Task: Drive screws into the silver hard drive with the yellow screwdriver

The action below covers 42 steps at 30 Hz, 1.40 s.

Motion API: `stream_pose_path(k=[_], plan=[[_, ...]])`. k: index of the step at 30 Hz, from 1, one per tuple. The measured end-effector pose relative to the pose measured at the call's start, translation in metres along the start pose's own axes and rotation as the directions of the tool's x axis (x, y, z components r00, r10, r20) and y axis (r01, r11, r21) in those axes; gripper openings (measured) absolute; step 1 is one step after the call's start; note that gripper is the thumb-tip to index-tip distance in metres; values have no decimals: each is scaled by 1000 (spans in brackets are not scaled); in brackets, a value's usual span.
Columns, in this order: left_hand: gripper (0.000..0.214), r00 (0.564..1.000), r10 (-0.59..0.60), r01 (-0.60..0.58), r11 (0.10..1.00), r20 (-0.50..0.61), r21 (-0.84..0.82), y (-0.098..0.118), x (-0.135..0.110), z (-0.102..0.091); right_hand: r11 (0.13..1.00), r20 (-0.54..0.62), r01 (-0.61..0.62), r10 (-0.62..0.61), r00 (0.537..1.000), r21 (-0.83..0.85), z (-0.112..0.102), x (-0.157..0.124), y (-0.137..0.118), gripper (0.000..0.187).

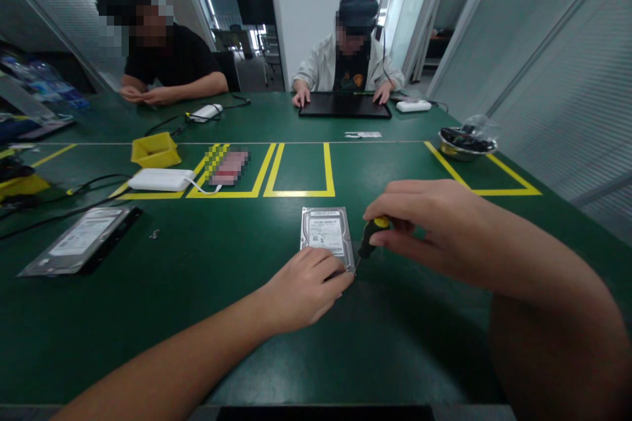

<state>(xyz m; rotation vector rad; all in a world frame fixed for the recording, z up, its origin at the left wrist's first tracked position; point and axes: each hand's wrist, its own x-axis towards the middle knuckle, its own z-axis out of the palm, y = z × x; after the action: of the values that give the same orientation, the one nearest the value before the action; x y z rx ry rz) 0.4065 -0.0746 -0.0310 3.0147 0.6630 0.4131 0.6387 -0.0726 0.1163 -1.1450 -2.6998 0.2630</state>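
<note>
A silver hard drive (326, 227) with a white label lies flat on the green table. Its near end is gripped by my left hand (311, 286), fingers curled over the edge and thumb side toward the right corner. In my right hand (419, 217) is a small black and yellow screwdriver (369, 237), pinched by the handle. The screwdriver leans, its tip down at the drive's near right corner; any screw there is too small to see. Farther left lies another hard drive (83, 237) beside a dark bracket, with a few tiny screws (155, 234) to its right.
A yellow bin (156, 150), a white power bank (161, 179) with cables and a pixelated phone (228, 167) lie beyond. At the far right stands a metal bowl (467, 145). Across the table, one person holds a black panel (345, 105); another sits left.
</note>
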Motion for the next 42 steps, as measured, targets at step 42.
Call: stream_pose_path(k=[42], plan=[[27, 999, 16, -17, 1000, -45, -20, 0, 0, 1, 998, -14, -15, 14, 1000, -58, 4, -2, -1, 9]])
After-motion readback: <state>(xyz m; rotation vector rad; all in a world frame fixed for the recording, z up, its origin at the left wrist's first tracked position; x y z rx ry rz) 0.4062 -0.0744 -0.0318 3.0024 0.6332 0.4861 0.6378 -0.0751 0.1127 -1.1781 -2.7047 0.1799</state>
